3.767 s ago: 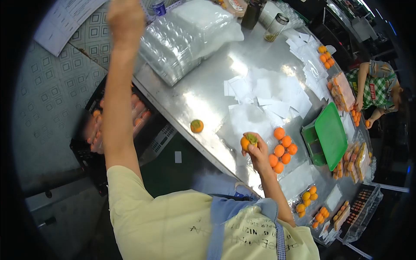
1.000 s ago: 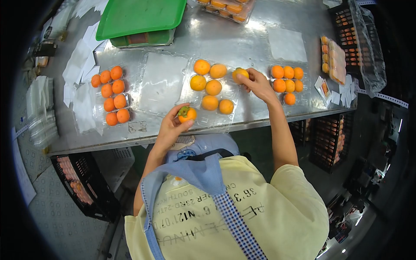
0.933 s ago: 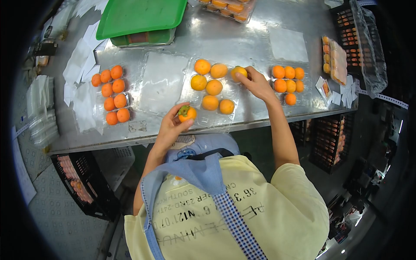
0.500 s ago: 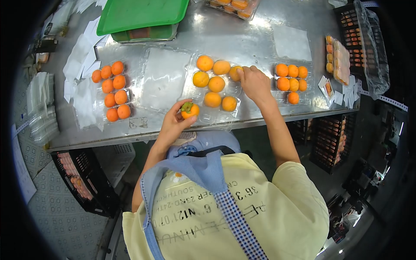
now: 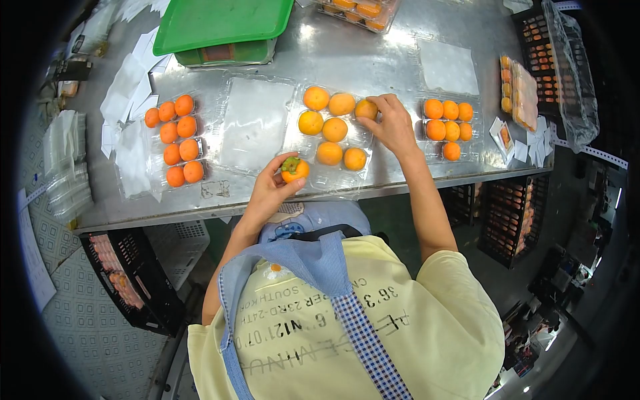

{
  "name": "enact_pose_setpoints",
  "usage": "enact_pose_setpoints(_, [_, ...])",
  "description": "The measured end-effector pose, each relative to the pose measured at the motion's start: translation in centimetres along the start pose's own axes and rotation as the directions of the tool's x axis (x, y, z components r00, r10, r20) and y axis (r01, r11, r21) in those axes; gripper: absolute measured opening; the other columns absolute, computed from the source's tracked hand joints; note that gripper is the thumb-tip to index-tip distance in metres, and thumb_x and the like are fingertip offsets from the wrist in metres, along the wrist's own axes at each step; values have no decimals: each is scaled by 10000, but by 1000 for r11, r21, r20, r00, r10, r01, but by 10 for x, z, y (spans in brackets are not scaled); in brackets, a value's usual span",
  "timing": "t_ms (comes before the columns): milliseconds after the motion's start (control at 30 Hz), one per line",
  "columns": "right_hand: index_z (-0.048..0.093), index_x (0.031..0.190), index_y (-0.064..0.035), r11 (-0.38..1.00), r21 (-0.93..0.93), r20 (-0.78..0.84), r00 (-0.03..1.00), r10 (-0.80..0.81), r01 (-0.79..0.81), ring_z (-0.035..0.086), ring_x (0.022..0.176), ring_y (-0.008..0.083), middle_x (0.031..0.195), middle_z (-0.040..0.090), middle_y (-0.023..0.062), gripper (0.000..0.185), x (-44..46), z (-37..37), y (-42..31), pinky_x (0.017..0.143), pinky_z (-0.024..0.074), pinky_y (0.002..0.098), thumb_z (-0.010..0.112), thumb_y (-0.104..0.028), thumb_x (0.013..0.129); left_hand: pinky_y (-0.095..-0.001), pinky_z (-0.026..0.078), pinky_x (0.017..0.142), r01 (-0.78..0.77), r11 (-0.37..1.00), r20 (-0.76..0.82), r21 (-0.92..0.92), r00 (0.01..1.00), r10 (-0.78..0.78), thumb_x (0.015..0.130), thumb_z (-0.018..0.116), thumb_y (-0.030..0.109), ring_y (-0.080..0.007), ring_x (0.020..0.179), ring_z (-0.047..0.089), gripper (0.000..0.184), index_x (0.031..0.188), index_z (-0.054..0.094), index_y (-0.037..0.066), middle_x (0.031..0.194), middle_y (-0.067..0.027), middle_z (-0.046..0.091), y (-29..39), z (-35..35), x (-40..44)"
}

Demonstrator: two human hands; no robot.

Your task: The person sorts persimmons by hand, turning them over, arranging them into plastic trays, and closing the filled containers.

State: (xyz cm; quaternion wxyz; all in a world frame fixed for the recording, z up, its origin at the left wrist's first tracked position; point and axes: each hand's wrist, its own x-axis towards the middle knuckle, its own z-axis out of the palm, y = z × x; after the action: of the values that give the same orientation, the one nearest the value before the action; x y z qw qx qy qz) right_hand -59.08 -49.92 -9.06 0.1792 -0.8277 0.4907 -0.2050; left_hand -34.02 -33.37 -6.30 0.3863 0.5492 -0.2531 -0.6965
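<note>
My left hand grips an orange persimmon with its green leafy cap facing up, just off the near edge of the middle tray. At that tray's right side, my right hand has its thumb and fingers around another persimmon in the back row. The clear plastic tray also holds several persimmons set in its cups, their caps hidden. Its clear lid lies folded out flat to the left.
Filled trays of smaller orange fruit stand left and right. A green tray sits on a box at the back. White paper sheets lie at left. Black crates stand below the metal table.
The fingers of my right hand have shifted round the back-right persimmon and now curl over its far side. My left hand keeps its persimmon almost in place. The view has moved slightly.
</note>
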Motion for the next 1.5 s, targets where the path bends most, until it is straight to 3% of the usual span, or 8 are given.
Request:
enact_pose_setpoints(200, [604,1155,-37,913,348,237,963,133,-211,612,951,223,1016,629,101,452,-2,-22,-37,775,508,344,744,-242,777,-271,478,852,-206,949,-56,239,973,226,756,743,38,-171,1066,570,620,1272,400,32,1197,-97,535,16,28,8])
enact_pose_setpoints(300, [527,1238,-29,472,757,530,847,-39,-452,615,975,221,1104,610,104,465,-23,-11,-64,788,520,327,638,-308,883,-304,442,932,-378,911,-42,165,920,389,747,752,46,-187,1110,545,573,1212,419,21,1198,-106,530,16,46,17])
enact_pose_setpoints(400, [449,1307,-24,-206,660,724,685,-82,-722,601,1007,221,1183,566,110,489,-33,-10,-77,801,525,337,549,-333,941,-341,396,992,-531,795,-18,293,829,560,731,754,53,-206,1175,497,606,1234,418,21,1234,-126,521,11,51,22])
enact_pose_setpoints(500, [429,1321,-32,-291,674,679,725,-120,-679,596,1009,209,1213,541,107,484,-45,-10,-85,798,523,340,501,-348,961,-347,391,995,-587,663,54,464,766,640,724,758,72,-214,1191,480,638,1260,414,30,1259,-132,513,8,49,22])
enact_pose_setpoints(667, [465,1284,-38,-64,801,598,789,144,-595,554,1084,197,1186,553,88,551,-47,-11,-59,801,512,347,677,-302,850,-332,408,960,-487,625,-3,610,787,616,765,734,114,-206,1153,494,592,1276,442,51,1270,-114,509,21,43,11])
enact_pose_setpoints(767, [515,1208,-40,662,636,235,917,322,-396,587,959,185,1117,577,91,602,-43,-5,-28,734,518,327,800,-245,720,-291,440,877,-338,873,-167,352,895,414,811,692,117,-167,1061,534,465,1225,493,46,1180,-77,560,-2,5,12])
enact_pose_setpoints(867, [548,1116,-30,952,234,70,980,185,-197,596,897,196,1041,581,104,549,-43,1,-18,683,514,312,820,-222,679,-263,468,808,-153,961,-275,230,937,215,857,649,110,-130,938,575,337,1165,542,26,1055,-53,617,-19,-30,2])
enact_pose_setpoints(1500, [589,1086,-45,979,201,-128,992,4,22,552,954,286,1054,603,118,421,-63,16,-3,844,464,352,759,-164,720,-305,574,734,238,963,-372,-129,888,-270,895,616,184,-220,839,654,321,1072,512,-63,940,-149,606,-38,-56,-18])
